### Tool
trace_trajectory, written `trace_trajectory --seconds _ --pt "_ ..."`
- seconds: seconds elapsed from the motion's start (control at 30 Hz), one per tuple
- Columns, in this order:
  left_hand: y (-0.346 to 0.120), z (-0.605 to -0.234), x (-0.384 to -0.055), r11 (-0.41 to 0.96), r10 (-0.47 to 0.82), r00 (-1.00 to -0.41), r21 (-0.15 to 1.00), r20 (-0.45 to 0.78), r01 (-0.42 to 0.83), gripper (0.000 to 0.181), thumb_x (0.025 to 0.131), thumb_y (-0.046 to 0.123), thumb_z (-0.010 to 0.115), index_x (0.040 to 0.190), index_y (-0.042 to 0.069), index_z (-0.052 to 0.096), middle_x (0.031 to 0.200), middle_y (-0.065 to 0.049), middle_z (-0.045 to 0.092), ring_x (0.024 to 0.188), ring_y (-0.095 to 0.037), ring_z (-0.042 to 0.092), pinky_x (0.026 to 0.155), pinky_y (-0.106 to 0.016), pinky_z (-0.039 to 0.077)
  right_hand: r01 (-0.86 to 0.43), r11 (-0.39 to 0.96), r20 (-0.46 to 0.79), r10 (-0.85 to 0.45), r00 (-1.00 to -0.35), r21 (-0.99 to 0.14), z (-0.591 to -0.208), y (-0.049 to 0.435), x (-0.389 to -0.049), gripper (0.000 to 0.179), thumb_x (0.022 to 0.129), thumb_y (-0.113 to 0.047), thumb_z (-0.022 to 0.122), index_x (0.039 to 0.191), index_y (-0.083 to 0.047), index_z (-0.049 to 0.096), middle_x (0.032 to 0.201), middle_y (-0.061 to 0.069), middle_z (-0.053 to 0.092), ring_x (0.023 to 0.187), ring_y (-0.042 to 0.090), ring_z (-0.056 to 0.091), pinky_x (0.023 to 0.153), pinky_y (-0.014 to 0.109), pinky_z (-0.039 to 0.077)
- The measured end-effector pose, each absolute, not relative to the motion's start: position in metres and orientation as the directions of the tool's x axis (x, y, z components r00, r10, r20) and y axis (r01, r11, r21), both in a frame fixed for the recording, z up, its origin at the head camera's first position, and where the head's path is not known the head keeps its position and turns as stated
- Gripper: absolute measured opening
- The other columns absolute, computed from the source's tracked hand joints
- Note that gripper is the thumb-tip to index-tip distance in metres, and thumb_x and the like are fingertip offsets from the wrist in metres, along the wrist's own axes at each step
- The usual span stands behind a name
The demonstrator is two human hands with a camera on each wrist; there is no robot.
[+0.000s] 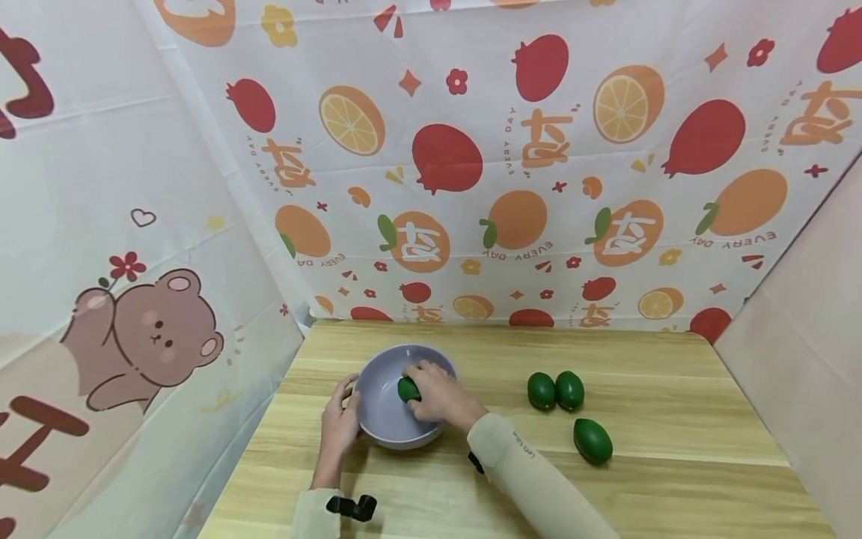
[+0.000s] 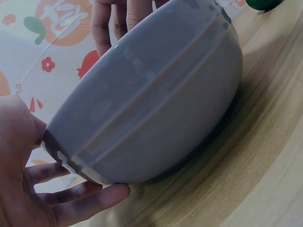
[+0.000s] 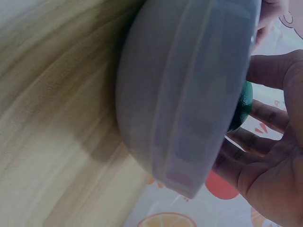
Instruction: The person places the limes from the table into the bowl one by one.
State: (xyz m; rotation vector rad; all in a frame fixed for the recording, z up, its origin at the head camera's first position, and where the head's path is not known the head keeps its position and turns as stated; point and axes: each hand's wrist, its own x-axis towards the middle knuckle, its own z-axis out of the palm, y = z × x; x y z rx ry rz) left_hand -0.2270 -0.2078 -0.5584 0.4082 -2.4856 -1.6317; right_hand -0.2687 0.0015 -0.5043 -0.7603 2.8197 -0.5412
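A grey-purple bowl [image 1: 384,412] stands on the wooden table. My left hand [image 1: 340,423] grips its left side, thumb at the rim and fingers spread against the outer wall, as the left wrist view shows with the bowl [image 2: 156,99] close up. Over the bowl's right side reaches my right hand [image 1: 438,393], holding a dark green lime [image 1: 408,389] between thumb and fingers inside the bowl. Behind the rim in the right wrist view, part of the lime [image 3: 244,106] shows between thumb and fingers; the bowl wall hides the rest.
To the right of the bowl, two limes [image 1: 555,391] lie side by side, and another lime [image 1: 592,442] lies nearer the front. A fruit-printed cloth [image 1: 498,247] hangs behind the table [image 1: 673,419]. A bear-printed cloth [image 1: 155,224] hangs at the left.
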Motion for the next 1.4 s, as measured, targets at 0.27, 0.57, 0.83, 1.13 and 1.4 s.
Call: trace_trajectory --seconds 0.27,0.57,0.83,1.13,1.4 --pt "-0.207 -0.558 -0.226 0.380 -0.298 -0.954 0.915 -0.022 -0.139 0.039 0.107 0.019 0.047 0.146 0.021 0.052 0.143 -0.028 0.054 0.092 -0.034 0.069 0.057 -0.028 0.055 -0.444 0.808 -0.091 -0.513 -0.854 -0.388 -0.509 0.001 -0.266 0.058 0.094 -0.032 0.071 0.147 -0.019 0.051 0.133 0.004 0.058 0.105 0.013 0.054 0.086 0.030 0.053" --pt "-0.207 -0.559 -0.226 0.390 -0.292 -0.956 0.911 -0.017 -0.136 0.039 0.108 0.020 0.046 0.146 0.021 0.051 0.143 -0.028 0.054 0.099 -0.038 0.070 0.063 -0.030 0.056 -0.463 0.802 -0.071 -0.523 -0.849 -0.377 -0.518 -0.001 -0.265 0.058 0.093 -0.032 0.073 0.145 -0.017 0.053 0.132 0.006 0.060 0.102 0.013 0.057 0.085 0.029 0.052" --pt "-0.207 -0.560 -0.227 0.389 -0.289 -0.957 0.910 -0.029 -0.145 0.040 0.108 0.021 0.045 0.147 0.022 0.050 0.144 -0.027 0.053 0.093 -0.032 0.070 0.057 -0.029 0.055 -0.439 0.812 -0.100 -0.509 -0.855 -0.385 -0.523 -0.002 -0.264 0.058 0.092 -0.031 0.074 0.145 -0.018 0.053 0.127 0.005 0.061 0.101 0.012 0.056 0.084 0.028 0.053" --pt "-0.206 -0.558 -0.226 0.394 -0.293 -0.956 0.907 -0.032 -0.151 0.040 0.108 0.021 0.044 0.148 0.021 0.050 0.145 -0.026 0.053 0.089 -0.030 0.070 0.057 -0.028 0.054 -0.446 0.815 -0.101 -0.512 -0.853 -0.369 -0.527 -0.002 -0.265 0.058 0.094 -0.032 0.072 0.146 -0.018 0.052 0.128 0.005 0.060 0.098 0.012 0.055 0.083 0.028 0.052" --pt "-0.206 -0.558 -0.226 0.400 -0.297 -0.955 0.904 -0.027 -0.149 0.040 0.108 0.021 0.044 0.147 0.021 0.050 0.144 -0.027 0.054 0.094 -0.033 0.070 0.061 -0.027 0.054 -0.461 0.814 -0.073 -0.515 -0.854 -0.352 -0.528 -0.001 -0.264 0.057 0.094 -0.034 0.072 0.145 -0.017 0.053 0.130 0.005 0.061 0.100 0.013 0.056 0.083 0.030 0.052"
